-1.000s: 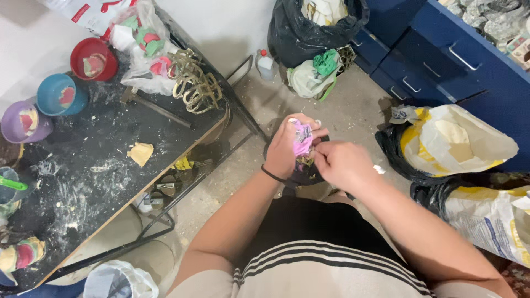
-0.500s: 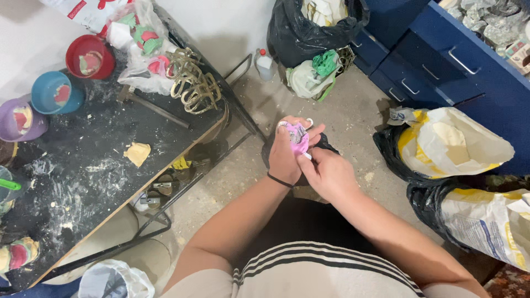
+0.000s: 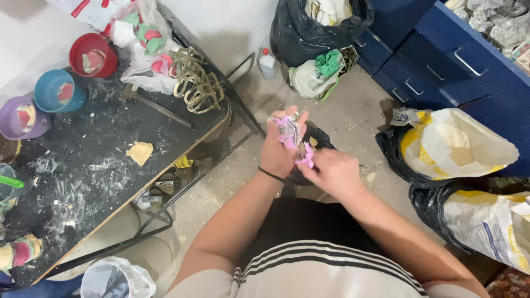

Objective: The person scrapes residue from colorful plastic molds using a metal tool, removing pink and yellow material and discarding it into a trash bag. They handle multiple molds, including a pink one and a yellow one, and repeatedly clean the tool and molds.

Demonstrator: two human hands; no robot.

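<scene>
My left hand (image 3: 280,148) is raised in front of me and grips a small object coated in pink, soft material (image 3: 287,131). My right hand (image 3: 330,174) is just below and to the right of it, with its fingers pinching a torn bit of the pink material (image 3: 305,159). Both hands hover over a black bag (image 3: 319,139) on the concrete floor. A thin black band circles my left wrist.
A dark, dust-covered worktable (image 3: 83,182) stands at the left with red (image 3: 91,55), blue (image 3: 58,91) and purple (image 3: 22,117) bowls, a brass ornament (image 3: 196,83) and a yellow lump (image 3: 139,152). Open sacks (image 3: 458,146) and blue drawers (image 3: 441,60) are at the right. A black trash bag (image 3: 314,27) stands behind.
My right hand has dropped lower and pulled a piece of the pink material away from the object in my left hand.
</scene>
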